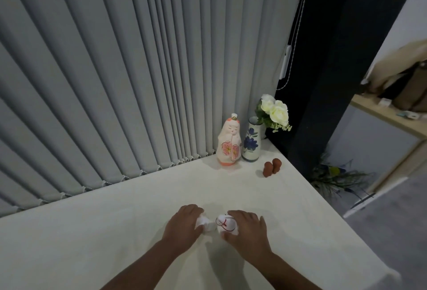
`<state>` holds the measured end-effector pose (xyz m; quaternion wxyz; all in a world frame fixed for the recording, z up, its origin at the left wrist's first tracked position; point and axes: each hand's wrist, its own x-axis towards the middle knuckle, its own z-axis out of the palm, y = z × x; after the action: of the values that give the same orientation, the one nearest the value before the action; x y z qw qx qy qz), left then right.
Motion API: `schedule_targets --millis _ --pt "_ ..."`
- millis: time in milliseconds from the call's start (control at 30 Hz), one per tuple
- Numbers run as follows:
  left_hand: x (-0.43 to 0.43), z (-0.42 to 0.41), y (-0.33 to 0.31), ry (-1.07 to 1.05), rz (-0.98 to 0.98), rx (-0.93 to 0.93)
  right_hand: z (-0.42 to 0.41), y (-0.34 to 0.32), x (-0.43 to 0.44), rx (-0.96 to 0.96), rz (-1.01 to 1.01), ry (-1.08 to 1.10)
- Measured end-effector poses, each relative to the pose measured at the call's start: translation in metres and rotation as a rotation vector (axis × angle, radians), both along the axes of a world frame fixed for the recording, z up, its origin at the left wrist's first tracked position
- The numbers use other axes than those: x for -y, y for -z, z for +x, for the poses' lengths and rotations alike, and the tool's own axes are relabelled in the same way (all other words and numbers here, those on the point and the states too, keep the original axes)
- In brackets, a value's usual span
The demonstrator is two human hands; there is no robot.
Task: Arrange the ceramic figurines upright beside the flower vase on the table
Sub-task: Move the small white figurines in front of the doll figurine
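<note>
Grey vertical blinds (115,81) hang behind a white table (92,232). A dark pillar (328,58) stands right, beside a wooden shelf (388,116) and grey floor (397,232).

A home room: grey vertical blinds (115,81) with a pull cord (291,42) hang from 9 to 12 o'clock, a white worktop (115,232) carries ornaments, and a wooden shelf (388,116) stands at 3 o'clock.
</note>
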<state>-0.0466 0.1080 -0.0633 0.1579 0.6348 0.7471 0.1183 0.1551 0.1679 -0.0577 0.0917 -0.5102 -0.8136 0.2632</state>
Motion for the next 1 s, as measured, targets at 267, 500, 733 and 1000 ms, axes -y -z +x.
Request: schedule_targets --millis 267,500,733,1000 --pt "0.005 -0.008 0.008 -0.039 -0.027 0.096 -0.002 0.011 -0.004 -0.040 0.053 0.048" --pt "-0.001 -0.008 0.012 -0.069 -0.031 0.155 -0.002 0.010 -0.007 -0.078 0.052 0.044" --pt "-0.014 -0.011 0.009 -0.099 -0.056 0.203 -0.003 0.013 -0.020 -0.051 0.023 -0.009" --pt "-0.043 -0.026 0.005 -0.153 -0.016 0.201 -0.013 0.001 -0.068 -0.102 0.126 -0.031"
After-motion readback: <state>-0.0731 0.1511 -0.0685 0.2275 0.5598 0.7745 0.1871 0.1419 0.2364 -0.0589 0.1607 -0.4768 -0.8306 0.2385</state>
